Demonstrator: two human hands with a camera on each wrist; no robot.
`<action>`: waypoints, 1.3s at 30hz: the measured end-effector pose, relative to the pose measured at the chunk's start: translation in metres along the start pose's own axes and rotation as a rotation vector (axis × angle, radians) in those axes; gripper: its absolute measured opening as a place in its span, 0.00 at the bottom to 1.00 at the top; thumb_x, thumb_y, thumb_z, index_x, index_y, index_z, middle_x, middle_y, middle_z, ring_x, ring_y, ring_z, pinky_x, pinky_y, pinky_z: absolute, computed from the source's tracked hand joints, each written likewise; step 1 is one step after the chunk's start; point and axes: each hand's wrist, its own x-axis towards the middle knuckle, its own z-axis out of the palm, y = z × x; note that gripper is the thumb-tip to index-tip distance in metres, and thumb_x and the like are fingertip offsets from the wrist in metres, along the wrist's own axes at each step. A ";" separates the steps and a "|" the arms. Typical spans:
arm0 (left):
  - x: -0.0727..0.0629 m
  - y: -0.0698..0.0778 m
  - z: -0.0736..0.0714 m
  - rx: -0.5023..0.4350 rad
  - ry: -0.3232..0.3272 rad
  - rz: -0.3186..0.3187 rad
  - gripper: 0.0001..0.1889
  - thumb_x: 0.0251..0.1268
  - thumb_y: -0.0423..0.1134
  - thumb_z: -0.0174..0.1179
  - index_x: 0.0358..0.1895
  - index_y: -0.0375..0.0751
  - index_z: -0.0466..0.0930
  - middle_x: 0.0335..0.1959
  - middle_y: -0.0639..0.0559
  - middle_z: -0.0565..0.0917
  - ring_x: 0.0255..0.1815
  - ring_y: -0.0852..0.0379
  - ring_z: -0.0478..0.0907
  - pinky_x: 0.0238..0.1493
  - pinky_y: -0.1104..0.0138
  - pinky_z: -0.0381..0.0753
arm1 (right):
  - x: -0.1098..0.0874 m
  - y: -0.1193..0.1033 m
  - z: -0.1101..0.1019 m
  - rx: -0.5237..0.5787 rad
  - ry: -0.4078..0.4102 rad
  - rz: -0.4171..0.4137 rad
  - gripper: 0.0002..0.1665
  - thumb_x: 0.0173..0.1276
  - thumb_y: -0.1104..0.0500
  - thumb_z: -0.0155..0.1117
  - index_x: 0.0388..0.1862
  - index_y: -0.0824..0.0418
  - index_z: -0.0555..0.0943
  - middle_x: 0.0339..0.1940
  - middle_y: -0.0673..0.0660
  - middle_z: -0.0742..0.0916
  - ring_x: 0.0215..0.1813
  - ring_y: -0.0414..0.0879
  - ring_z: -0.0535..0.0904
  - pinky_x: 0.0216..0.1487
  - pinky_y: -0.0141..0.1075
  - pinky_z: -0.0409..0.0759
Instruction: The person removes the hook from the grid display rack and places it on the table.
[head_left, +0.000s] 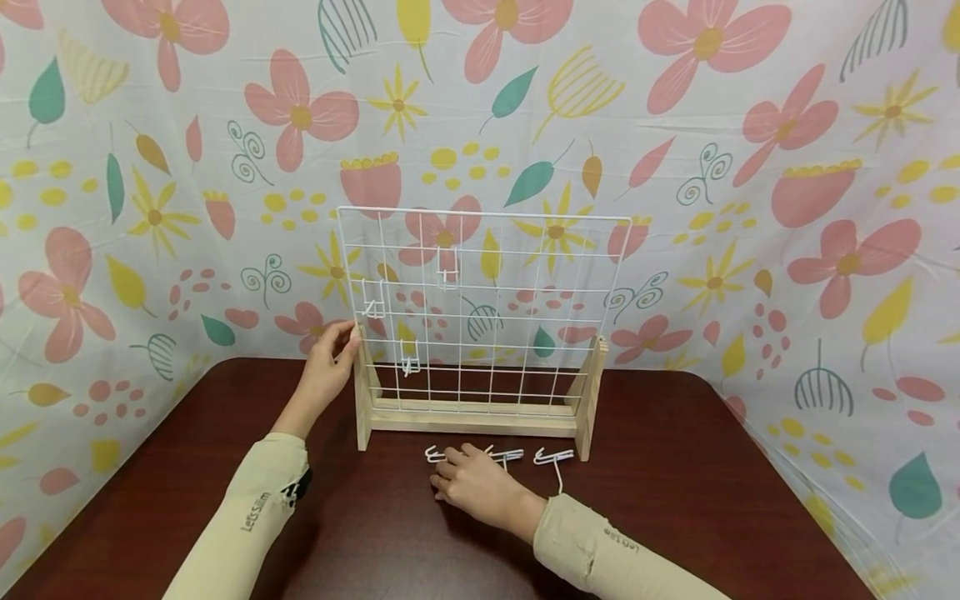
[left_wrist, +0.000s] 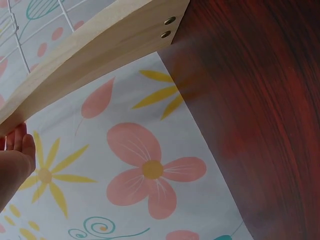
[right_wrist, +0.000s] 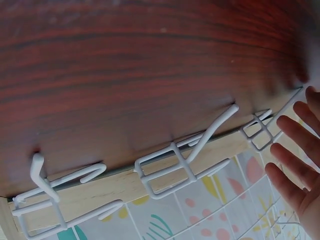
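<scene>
A white wire grid panel (head_left: 480, 317) stands upright in a wooden stand (head_left: 472, 423). My left hand (head_left: 327, 363) holds the top of the stand's left upright (left_wrist: 95, 57), fingertips at its edge. Three white wire hooks hang on the grid: an upper one (head_left: 447, 273), a left one (head_left: 373, 302) and a lower one (head_left: 409, 360). In front of the stand, three more lie on the table: a right hook (head_left: 553, 457), a middle hook (right_wrist: 167, 170) and a left hook (right_wrist: 261, 131). My right hand (head_left: 483, 485) reaches over the left one, fingers spread, partly covering it.
The dark red-brown table (head_left: 660, 517) extends around the stand. Behind it hangs a floral cloth (head_left: 480, 100), which also runs along both sides. The stand's right upright (head_left: 592, 396) rises near the right hook.
</scene>
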 end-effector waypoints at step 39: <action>0.016 -0.048 0.004 0.027 0.030 0.073 0.18 0.74 0.32 0.50 0.61 0.24 0.67 0.50 0.29 0.76 0.52 0.38 0.73 0.58 0.46 0.71 | 0.029 0.092 -0.045 0.205 0.437 0.347 0.11 0.56 0.60 0.74 0.40 0.59 0.87 0.38 0.51 0.88 0.43 0.47 0.82 0.42 0.37 0.80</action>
